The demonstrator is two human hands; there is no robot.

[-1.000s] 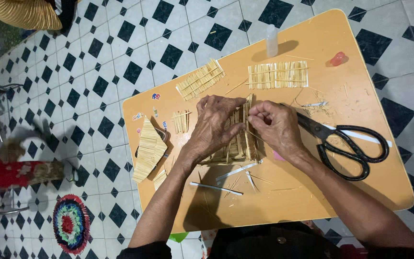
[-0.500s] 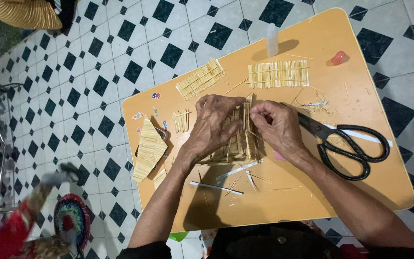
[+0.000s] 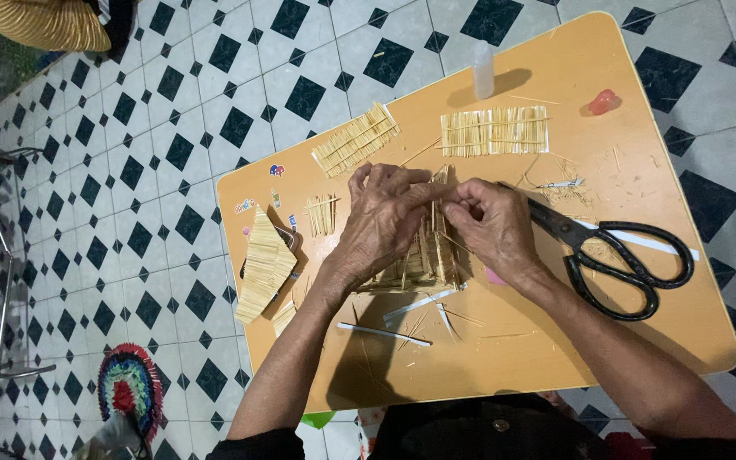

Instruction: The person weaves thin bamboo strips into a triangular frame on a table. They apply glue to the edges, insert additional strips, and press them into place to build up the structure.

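Well to the left of the fingers, a fan-shaped stack of straw pieces (image 3: 264, 262) is laid flat on the bench (image 3: 555, 358), and a small bundle of short sticks (image 3: 322, 215) is set nearer in. Up and left of the fingers, one flat straw panel (image 3: 356, 139) is seen — a second, wider straw panel (image 3: 494, 130) lies above the fingers, beside one small white bottle (image 3: 483, 69).

In the middle, a little stick house (image 3: 423, 247) is being built. It stands on the bench under both hands. The left hand (image 3: 383, 220) is curled over its left side, fingers bent and pressed on the sticks. The right hand (image 3: 493, 223) is closed in a pinch on one thin stick at the top of the house. It is judged that a stick is being set in place; a steady press and a straight line-up are called for next.

Just below the fingers, two white strips (image 3: 402, 315) are counted. To the right, one pair of black scissors (image 3: 615, 255) is laid, blades toward the right hand — and one small red blob (image 3: 603, 101) sits far up on the right.
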